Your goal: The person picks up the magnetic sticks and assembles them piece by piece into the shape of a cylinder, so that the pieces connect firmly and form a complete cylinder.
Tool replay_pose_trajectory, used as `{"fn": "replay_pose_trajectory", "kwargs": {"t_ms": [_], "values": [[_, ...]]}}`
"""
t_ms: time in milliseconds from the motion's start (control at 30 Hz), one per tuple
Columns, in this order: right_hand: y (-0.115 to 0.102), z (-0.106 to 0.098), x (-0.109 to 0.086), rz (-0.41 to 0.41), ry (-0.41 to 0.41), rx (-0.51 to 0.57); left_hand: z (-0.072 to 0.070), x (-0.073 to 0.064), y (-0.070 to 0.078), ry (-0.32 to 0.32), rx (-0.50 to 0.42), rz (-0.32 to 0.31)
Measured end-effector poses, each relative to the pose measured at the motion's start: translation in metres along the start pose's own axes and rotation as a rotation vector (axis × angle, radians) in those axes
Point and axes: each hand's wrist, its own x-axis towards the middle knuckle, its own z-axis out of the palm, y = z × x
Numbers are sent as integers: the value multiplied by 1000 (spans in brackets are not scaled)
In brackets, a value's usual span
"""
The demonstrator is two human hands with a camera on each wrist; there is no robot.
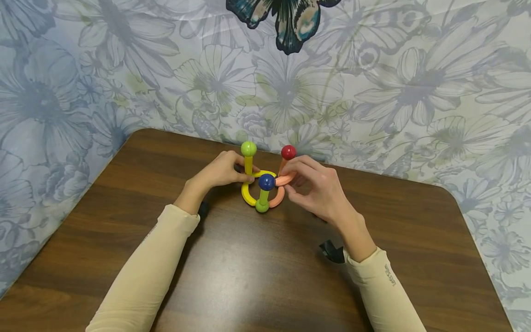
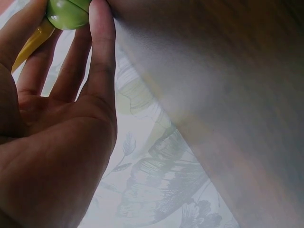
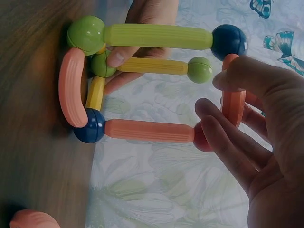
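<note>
A magnetic-stick frame stands on the table: a ring of yellow and salmon curved sticks carrying three upright sticks. Atop these sit a light green ball [image 1: 248,148], a red ball [image 1: 288,152] and a dark blue ball [image 1: 267,182]. My left hand [image 1: 220,170] pinches the lower green ball [image 3: 103,64] at the foot of the yellow upright stick [image 3: 152,66]. With thumb and fingers, my right hand [image 1: 317,186] holds a salmon curved stick [image 3: 234,104] across the top. One end meets the blue ball; the other is by the red ball, partly behind fingers.
Another salmon piece [image 3: 34,219] lies on the wooden table [image 1: 232,276], at the lower left corner of the right wrist view. Close behind the frame, the table's back edge meets a floral cloth [image 1: 286,87]. A black strap [image 1: 332,251] hangs at the right wrist.
</note>
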Motion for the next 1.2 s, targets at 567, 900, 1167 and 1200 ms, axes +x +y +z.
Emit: {"fn": "replay_pose_trajectory", "kwargs": {"t_ms": [567, 900, 1167, 1200], "values": [[8, 9, 1, -41, 40, -3, 0, 2, 0, -6, -22, -19], [11, 12, 2, -45, 80, -31, -1, 1, 0, -5, -19, -18], [13, 14, -1, -53, 83, -7, 1, 1, -1, -11, -21, -20], [13, 15, -1, -55, 84, -7, 1, 1, -2, -11, -20, -17]]}}
